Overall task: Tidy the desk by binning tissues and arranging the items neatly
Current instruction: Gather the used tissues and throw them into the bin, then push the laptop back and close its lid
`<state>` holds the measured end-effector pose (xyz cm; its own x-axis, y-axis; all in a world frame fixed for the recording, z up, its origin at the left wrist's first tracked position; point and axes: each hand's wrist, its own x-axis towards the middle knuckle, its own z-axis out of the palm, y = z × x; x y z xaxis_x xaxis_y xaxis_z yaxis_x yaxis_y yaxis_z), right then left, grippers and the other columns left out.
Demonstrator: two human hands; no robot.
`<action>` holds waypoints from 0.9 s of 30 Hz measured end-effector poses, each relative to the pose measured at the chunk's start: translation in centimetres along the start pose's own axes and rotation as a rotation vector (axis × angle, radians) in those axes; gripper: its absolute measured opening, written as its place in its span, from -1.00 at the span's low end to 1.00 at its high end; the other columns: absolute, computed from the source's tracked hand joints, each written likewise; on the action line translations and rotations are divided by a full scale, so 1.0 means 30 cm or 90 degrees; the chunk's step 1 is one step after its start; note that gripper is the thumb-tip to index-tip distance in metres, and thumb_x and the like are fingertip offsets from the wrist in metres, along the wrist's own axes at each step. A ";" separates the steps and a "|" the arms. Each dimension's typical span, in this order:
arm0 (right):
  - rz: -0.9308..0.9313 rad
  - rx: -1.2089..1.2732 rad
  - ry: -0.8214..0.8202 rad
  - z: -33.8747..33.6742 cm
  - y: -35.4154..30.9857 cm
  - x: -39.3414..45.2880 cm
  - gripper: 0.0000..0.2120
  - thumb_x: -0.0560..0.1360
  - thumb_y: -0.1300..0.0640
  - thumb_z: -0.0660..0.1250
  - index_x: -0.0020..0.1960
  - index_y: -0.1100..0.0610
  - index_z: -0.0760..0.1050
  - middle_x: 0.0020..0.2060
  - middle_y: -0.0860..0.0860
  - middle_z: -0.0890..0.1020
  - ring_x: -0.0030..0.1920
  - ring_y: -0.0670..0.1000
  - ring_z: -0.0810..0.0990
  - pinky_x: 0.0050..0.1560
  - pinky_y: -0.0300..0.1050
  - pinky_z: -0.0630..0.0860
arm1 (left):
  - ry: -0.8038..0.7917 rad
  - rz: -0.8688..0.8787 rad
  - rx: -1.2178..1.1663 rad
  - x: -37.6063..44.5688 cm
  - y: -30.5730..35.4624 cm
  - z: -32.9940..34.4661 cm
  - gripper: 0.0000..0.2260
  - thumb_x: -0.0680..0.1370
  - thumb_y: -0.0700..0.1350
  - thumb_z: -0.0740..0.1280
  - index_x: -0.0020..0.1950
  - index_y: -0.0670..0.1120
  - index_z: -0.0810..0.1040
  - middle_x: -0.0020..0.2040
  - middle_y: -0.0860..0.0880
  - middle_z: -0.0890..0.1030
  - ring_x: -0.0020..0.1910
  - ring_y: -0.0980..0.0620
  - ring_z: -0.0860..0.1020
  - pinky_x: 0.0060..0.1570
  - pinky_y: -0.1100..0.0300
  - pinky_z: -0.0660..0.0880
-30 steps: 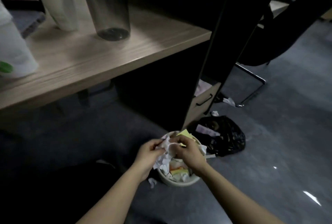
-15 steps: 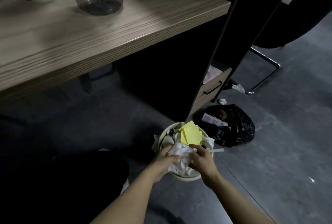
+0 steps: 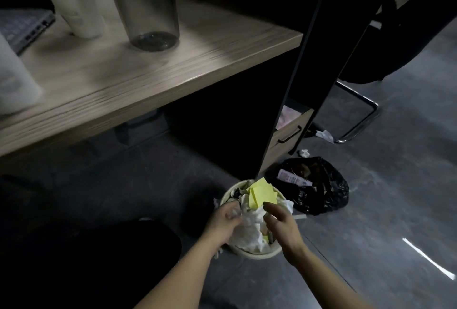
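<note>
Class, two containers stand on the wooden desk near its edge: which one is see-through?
The tall dark transparent tumbler, standing nearer the desk's corner; its base shows through the wall. The white cup beside it is opaque.

Dim office corner with a wooden desk over a dark grey floor.

The wood-grain desk top [image 3: 153, 71] catches a soft patch of light, while the space beneath it lies in deep shadow. A black partition panel [image 3: 319, 61] stands at the desk's end, with a wood-fronted drawer [image 3: 288, 136] part open beside it. A black chair [image 3: 405, 36] on a chrome sled base stands beyond, and the glossy floor [image 3: 385, 222] shows a bright streak of reflected light.
</note>
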<state>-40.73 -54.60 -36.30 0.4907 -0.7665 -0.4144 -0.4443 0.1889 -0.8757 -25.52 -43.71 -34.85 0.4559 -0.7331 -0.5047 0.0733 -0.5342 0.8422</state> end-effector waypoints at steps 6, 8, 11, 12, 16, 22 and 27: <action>-0.080 0.041 -0.052 0.056 -0.186 -0.054 -0.71 0.54 0.28 0.28 0.22 0.07 0.56 0.16 -0.03 0.64 0.14 -0.05 0.61 0.19 0.03 0.57 | 0.099 0.134 -0.075 -0.115 0.181 -0.152 -0.67 0.57 -0.28 0.33 0.33 -0.08 0.52 0.26 -0.04 0.58 0.20 0.09 0.55 0.00 0.49 0.46; -0.117 0.063 -0.073 0.092 -0.274 -0.085 -0.74 0.54 0.27 0.30 0.19 0.06 0.57 0.13 -0.01 0.65 0.11 -0.03 0.64 0.18 0.03 0.58 | 0.126 0.192 -0.067 -0.186 0.231 -0.233 -0.68 0.56 -0.30 0.34 0.30 -0.11 0.53 0.23 -0.07 0.60 0.18 0.09 0.57 0.03 0.48 0.45; -0.180 0.100 -0.110 0.164 -0.410 -0.143 -0.78 0.55 0.25 0.33 0.15 0.05 0.58 0.10 0.03 0.66 0.07 0.02 0.63 0.10 -0.02 0.57 | 0.162 0.268 -0.048 -0.320 0.286 -0.363 -0.70 0.56 -0.30 0.35 0.26 -0.07 0.55 0.21 -0.05 0.62 0.13 0.19 0.57 0.12 0.40 0.47; -0.201 0.112 -0.120 0.193 -0.458 -0.165 -0.80 0.55 0.23 0.34 0.15 0.05 0.58 0.10 0.03 0.66 0.08 0.04 0.63 0.05 -0.06 0.57 | 0.173 0.286 -0.041 -0.366 0.302 -0.405 -0.70 0.56 -0.29 0.36 0.23 -0.01 0.56 0.21 -0.03 0.63 0.15 0.19 0.58 0.16 0.35 0.48; -0.281 0.155 -0.163 0.312 -0.659 -0.273 -0.82 0.51 0.18 0.41 0.11 0.08 0.61 0.03 0.07 0.70 0.08 0.06 0.65 -0.01 -0.11 0.58 | 0.228 0.365 -0.034 -0.555 0.372 -0.562 -0.70 0.55 -0.25 0.39 0.15 0.13 0.57 0.17 0.10 0.65 0.17 0.17 0.60 0.22 0.22 0.49; -0.436 0.172 -0.252 0.452 -0.948 -0.461 -0.87 0.47 0.16 0.45 0.01 0.09 0.65 -0.04 0.13 0.71 -0.04 0.02 0.65 0.01 0.04 0.58 | 0.304 0.494 -0.057 -0.819 0.483 -0.756 -0.75 0.53 -0.20 0.40 0.15 0.08 0.61 0.14 0.10 0.68 0.16 0.14 0.62 0.17 0.27 0.51; -0.527 0.158 -0.273 0.519 -1.128 -0.527 -0.87 0.45 0.20 0.47 -0.01 0.10 0.63 -0.08 0.11 0.70 -0.07 0.03 0.66 0.04 -0.02 0.60 | 0.391 0.517 -0.028 -0.935 0.534 -0.916 -0.77 0.55 -0.16 0.40 0.15 0.10 0.59 0.13 0.12 0.67 0.16 0.16 0.61 0.15 0.12 0.56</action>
<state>-21.77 -39.31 -3.97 0.8314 -0.4353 0.3453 0.3120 -0.1486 -0.9384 -12.76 -20.13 -1.97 0.7578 -0.5180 0.3968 -0.4337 0.0545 0.8994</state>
